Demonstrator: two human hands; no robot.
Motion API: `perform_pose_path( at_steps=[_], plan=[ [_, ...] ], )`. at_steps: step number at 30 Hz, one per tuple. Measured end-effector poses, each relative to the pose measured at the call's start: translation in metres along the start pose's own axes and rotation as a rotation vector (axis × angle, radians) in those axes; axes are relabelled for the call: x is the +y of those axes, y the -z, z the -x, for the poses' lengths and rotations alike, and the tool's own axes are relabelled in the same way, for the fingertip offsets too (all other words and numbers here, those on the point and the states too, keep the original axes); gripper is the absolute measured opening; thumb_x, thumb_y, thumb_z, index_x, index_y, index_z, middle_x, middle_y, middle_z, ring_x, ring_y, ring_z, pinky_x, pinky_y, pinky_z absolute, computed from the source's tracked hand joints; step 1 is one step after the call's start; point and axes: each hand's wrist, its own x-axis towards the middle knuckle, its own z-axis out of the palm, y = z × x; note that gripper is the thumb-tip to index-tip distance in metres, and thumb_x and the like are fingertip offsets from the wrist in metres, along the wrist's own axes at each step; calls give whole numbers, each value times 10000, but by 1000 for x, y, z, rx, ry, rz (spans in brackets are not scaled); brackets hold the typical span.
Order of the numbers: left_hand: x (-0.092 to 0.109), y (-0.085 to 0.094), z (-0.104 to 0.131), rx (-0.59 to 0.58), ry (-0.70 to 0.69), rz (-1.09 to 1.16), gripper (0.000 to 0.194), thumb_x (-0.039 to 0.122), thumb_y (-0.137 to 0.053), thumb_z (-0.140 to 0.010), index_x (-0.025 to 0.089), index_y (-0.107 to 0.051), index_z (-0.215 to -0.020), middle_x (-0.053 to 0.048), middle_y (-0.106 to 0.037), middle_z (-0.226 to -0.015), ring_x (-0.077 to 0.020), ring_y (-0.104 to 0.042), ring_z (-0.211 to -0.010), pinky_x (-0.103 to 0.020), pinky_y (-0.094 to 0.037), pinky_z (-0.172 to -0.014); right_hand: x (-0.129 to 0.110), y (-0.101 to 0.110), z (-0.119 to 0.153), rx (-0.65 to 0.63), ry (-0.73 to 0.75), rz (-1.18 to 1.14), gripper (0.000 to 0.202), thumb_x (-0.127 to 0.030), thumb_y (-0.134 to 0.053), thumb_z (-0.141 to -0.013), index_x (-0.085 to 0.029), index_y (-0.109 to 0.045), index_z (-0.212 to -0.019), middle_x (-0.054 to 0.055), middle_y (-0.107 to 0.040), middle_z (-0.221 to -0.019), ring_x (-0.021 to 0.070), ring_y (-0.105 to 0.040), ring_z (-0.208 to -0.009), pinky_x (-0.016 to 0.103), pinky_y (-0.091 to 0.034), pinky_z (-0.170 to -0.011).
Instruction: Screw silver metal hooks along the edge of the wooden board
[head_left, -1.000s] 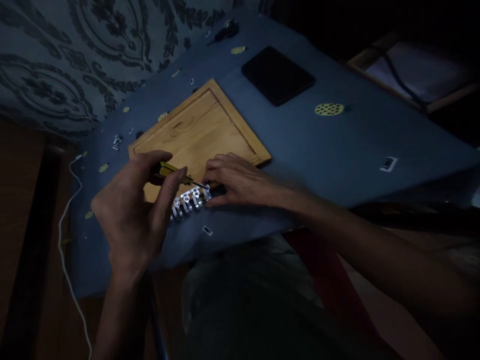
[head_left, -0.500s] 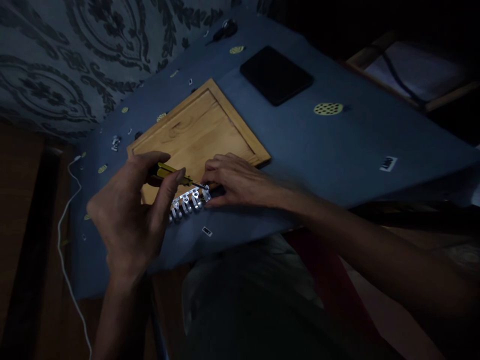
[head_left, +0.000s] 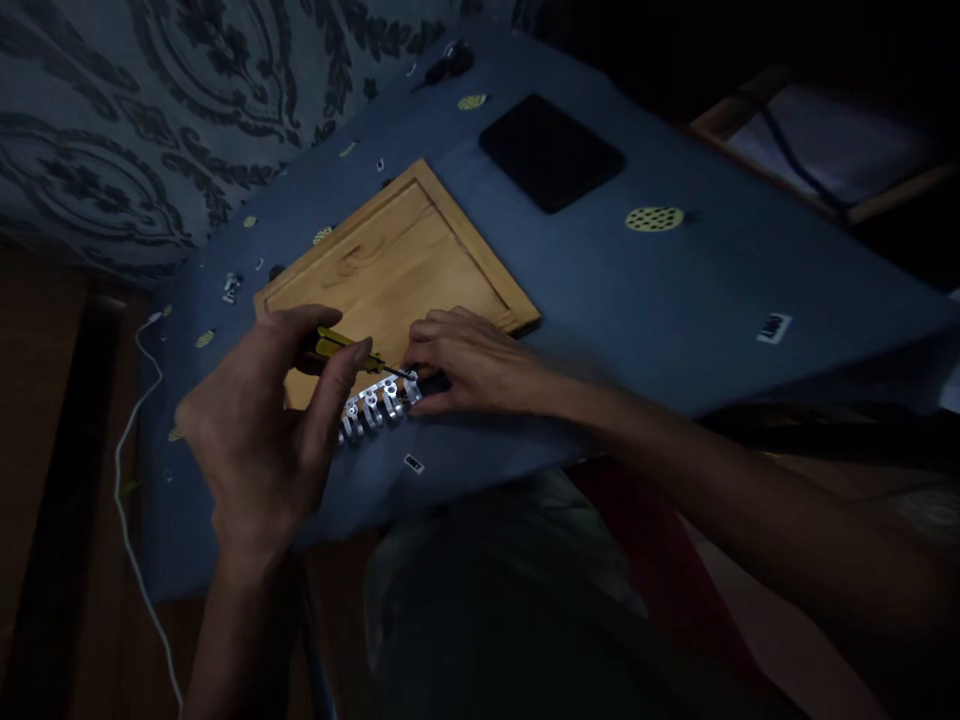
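A yellow-handled screwdriver [head_left: 339, 345] is pinched in my left hand [head_left: 259, 430], its thin shaft pointing right and slightly down. The tip meets the right end of a shiny metal hook rail [head_left: 370, 400], which has several curved hooks and lies along the near edge of a wooden board [head_left: 397, 270]. My right hand [head_left: 476, 365] grips that same end of the rail, thumb below and fingers above. Whether the tip sits in a screw is too small to tell. The rail's left end is hidden behind my left hand.
Beyond the board, a black flat tablet-like object [head_left: 551, 152] lies on the blue patterned tablecloth [head_left: 720, 300]. Small metal pieces [head_left: 232, 288] rest left of the board, and a dark object [head_left: 450, 62] sits at the far edge. A white cable [head_left: 124, 510] hangs at the left.
Both hands keep nearly the same place and grip. The screwdriver tip stays at the rail's right end, and only a slight shift of the view shows.
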Motion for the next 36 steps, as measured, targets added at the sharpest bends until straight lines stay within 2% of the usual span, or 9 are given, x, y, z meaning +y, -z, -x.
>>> perform_pose_path(
  at_steps=[5, 9, 15, 25, 29, 33, 36],
  plan=[
    [0, -2, -4, -1, -24, 34, 98, 383, -662, -988, 329, -698, -1062, 41, -744, -931, -184, -738, -810, -334, -572, -740, -1, 0, 0, 4, -3, 0, 368, -407, -816, -859, -154, -714, -1106, 83, -661, -1052, 252, -552, -1007, 361, -367, -866],
    [-1, -5, -12, 6, -62, 37, 98, 354, -697, -961, 301, -692, -1044, 45, -735, -894, -177, -725, -756, -321, -546, -689, 0, -1, 1, 22, 3, 22, 366, -416, -819, -854, -154, -708, -1084, 93, -660, -1085, 255, -550, -1024, 366, -371, -891],
    [-1, -2, -22, -75, -75, 38, 93, 373, -663, -973, 324, -688, -1048, 51, -752, -925, -184, -731, -780, -325, -546, -687, 0, -2, 0, 13, 2, 54, 405, -465, -811, -853, -143, -705, -1074, 102, -663, -1088, 259, -549, -1010, 377, -378, -888],
    [2, 3, -18, -108, -70, 65, 140, 335, -627, -988, 314, -696, -1108, 45, -757, -998, -190, -743, -837, -329, -559, -747, 0, 0, -1, -18, -11, 31, 429, -460, -806, -861, -130, -706, -1116, 94, -658, -1062, 250, -553, -1003, 365, -370, -891],
    [2, 3, -17, -111, -70, 57, 136, 338, -633, -990, 325, -683, -1116, 54, -761, -1010, -188, -742, -848, -340, -562, -763, 2, -3, 0, 15, 7, 35, 380, -446, -809, -859, -147, -710, -1072, 98, -658, -1073, 258, -555, -1029, 368, -374, -896],
    [3, 2, -16, -89, -78, 14, 103, 325, -656, -982, 316, -669, -1084, 53, -759, -962, -179, -733, -809, -331, -552, -729, 3, -6, 1, 67, 38, 33, 353, -442, -801, -866, -165, -701, -1062, 93, -659, -1061, 252, -558, -1007, 371, -389, -883],
    [3, 0, -16, -84, -81, -9, 94, 338, -660, -982, 317, -664, -1073, 52, -753, -926, -174, -727, -777, -321, -544, -693, 2, -4, 1, 57, 30, 34, 345, -439, -807, -861, -169, -701, -1046, 87, -656, -1030, 250, -555, -988, 366, -388, -866]
  ],
)
